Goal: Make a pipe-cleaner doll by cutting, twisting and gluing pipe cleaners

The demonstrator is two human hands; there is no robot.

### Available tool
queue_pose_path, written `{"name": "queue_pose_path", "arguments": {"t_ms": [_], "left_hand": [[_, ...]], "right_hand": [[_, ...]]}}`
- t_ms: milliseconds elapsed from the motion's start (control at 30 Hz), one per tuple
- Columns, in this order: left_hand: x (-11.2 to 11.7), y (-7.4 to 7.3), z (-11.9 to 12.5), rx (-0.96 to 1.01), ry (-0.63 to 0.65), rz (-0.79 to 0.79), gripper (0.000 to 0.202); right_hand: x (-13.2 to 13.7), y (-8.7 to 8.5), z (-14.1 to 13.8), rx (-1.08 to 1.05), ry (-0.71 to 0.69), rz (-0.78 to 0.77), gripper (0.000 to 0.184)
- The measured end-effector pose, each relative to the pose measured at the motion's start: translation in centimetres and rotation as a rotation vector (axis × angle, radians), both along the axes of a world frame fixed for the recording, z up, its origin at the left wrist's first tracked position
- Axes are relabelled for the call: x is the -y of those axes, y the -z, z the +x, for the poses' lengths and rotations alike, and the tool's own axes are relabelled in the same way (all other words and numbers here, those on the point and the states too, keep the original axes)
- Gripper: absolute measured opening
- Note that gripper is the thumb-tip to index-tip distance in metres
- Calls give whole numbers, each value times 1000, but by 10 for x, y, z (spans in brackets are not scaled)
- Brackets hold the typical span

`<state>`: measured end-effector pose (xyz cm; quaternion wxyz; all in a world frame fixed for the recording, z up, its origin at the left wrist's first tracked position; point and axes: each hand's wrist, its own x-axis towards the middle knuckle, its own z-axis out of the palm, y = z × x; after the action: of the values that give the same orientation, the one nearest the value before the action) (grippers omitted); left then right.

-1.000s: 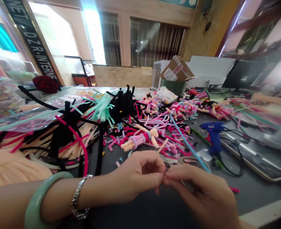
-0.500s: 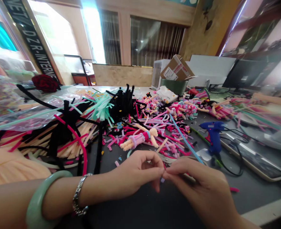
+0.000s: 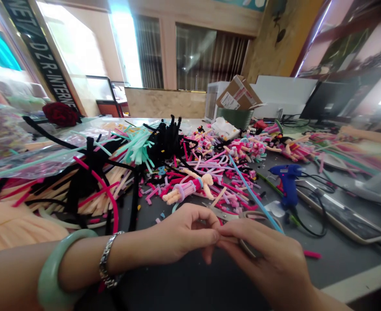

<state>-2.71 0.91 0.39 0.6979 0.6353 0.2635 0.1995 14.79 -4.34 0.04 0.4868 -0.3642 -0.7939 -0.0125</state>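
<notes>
Right fingers (image 3: 238, 227) shifted left; cardboard box (image 3: 241, 91) at green bin's (image 3: 238, 119) mouth.

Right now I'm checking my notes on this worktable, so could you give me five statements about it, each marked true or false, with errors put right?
1. The left hand and right hand are held wide apart. False: their fingertips are close together.
2. A green bangle and a silver bracelet are on the left arm. True.
3. The glue gun is bright yellow. False: it is blue.
4. The scissors are partly hidden by the right hand. True.
5. The pipe-cleaner doll just beyond the hands stands upright. False: it lies among cut pieces.
</notes>
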Motion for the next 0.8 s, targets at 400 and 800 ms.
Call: {"name": "queue_pose_path", "arguments": {"t_ms": [400, 800], "left_hand": [[2, 3, 2, 116, -71, -92, 22], [2, 4, 3, 73, -89, -120, 31]], "right_hand": [[1, -3, 5, 37, 31, -4, 12], [1, -1, 2, 77, 8, -19, 15]]}}
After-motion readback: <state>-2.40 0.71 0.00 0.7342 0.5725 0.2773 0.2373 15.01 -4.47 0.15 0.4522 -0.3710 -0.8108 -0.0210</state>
